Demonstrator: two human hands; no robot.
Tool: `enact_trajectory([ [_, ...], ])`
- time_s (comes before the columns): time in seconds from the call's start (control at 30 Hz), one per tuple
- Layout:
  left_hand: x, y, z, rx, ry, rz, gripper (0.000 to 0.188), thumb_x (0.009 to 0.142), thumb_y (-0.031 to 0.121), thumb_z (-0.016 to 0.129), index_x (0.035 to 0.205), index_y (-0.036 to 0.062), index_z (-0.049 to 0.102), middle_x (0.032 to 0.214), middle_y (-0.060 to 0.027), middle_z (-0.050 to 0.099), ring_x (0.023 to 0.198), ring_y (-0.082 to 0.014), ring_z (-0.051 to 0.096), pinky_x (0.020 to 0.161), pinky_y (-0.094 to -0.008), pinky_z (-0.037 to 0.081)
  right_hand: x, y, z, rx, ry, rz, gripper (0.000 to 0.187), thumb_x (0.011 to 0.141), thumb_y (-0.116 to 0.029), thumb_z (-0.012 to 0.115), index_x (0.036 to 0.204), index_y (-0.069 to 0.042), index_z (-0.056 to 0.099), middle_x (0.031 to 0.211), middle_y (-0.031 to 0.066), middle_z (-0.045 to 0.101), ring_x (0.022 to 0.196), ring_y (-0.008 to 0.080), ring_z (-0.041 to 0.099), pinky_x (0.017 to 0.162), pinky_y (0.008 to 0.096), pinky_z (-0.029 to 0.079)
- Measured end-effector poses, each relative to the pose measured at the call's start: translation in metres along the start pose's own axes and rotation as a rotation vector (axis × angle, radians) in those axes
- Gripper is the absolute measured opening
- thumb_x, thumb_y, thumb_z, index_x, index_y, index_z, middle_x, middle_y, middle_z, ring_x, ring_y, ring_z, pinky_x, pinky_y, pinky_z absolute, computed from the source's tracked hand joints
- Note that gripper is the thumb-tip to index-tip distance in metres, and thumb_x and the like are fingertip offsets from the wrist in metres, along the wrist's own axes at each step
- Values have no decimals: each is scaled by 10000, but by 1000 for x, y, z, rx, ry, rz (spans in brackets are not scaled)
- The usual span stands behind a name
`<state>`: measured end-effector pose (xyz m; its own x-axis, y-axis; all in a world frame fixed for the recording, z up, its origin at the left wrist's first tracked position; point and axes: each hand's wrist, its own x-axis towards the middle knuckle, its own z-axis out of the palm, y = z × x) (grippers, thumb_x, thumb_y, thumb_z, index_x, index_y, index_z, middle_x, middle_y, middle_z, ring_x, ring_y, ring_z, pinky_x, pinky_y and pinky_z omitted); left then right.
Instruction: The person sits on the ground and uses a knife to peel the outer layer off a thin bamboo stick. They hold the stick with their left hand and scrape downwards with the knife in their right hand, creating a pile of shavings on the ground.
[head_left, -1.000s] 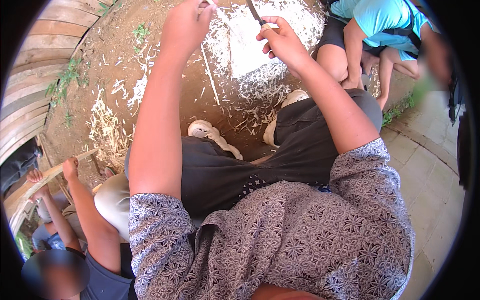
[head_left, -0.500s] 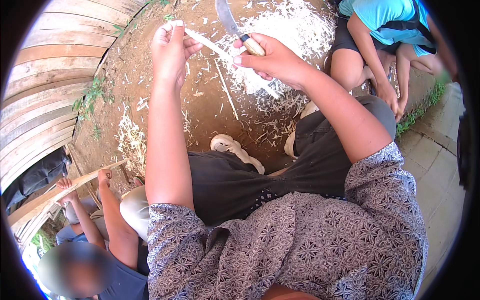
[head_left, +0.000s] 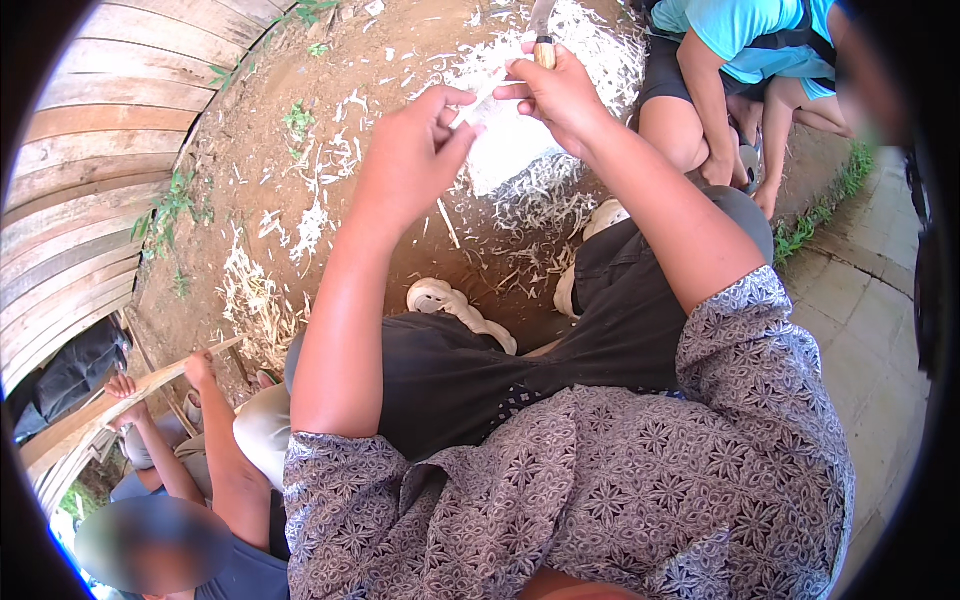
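My right hand [head_left: 565, 100] is closed round the wooden handle [head_left: 545, 53] of a knife, whose metal blade [head_left: 542, 16] points away from me and is cut off by the upper edge. Slanting between my hands is a pale, thin wooden strip [head_left: 483, 99]. My left hand [head_left: 418, 150] grips its near end between thumb and fingers. The thumb and fingers of my right hand lie at its far part. Below both hands spreads a bright heap of white wood shavings [head_left: 515, 150].
Another thin stick [head_left: 448, 222] lies on the brown soil. A person in a turquoise shirt [head_left: 765, 50] crouches at the right beside paving [head_left: 860, 320]. At lower left, another person holds a long board [head_left: 120, 400]. A plank wall [head_left: 110, 130] bounds the left side.
My left hand has moved right and nearer, toward my right hand. My right hand has shifted slightly right and away, and the knife blade now points straighter ahead. The strip slants the other way.
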<state>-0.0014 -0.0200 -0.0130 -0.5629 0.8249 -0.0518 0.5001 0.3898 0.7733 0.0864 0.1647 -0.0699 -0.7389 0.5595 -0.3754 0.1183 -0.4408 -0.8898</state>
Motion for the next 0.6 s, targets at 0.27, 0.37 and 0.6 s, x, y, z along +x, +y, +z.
enact_trajectory([
  [0.27, 22, -22, -1, -211, 241, -19, 223, 1045, 123, 598, 1234, 58, 698, 992, -92, 773, 894, -134, 732, 765, -266, 571, -2, 9, 0, -411, -133, 201, 395, 989, -254, 647, 1279, -27, 503, 989, 75, 724, 696, 116, 661, 555, 247, 476],
  [0.37, 24, -29, -5, -62, 233, 1, 229, 1052, 144, 584, 1228, 65, 707, 992, -93, 774, 891, -144, 735, 774, -274, 572, -4, 7, 1, -439, -113, 181, 354, 1001, -292, 621, 1235, -38, 546, 967, 53, 706, 654, 98, 602, 555, 249, 471],
  [0.6, 26, -31, -14, 19, 236, 35, 245, 1055, 156, 572, 1240, 77, 713, 991, -102, 764, 894, -163, 743, 782, -284, 564, 2, 5, -2, -414, -5, 108, 291, 1028, -368, 598, 1122, -93, 581, 917, 1, 630, 628, 69, 524, 541, 241, 419],
])
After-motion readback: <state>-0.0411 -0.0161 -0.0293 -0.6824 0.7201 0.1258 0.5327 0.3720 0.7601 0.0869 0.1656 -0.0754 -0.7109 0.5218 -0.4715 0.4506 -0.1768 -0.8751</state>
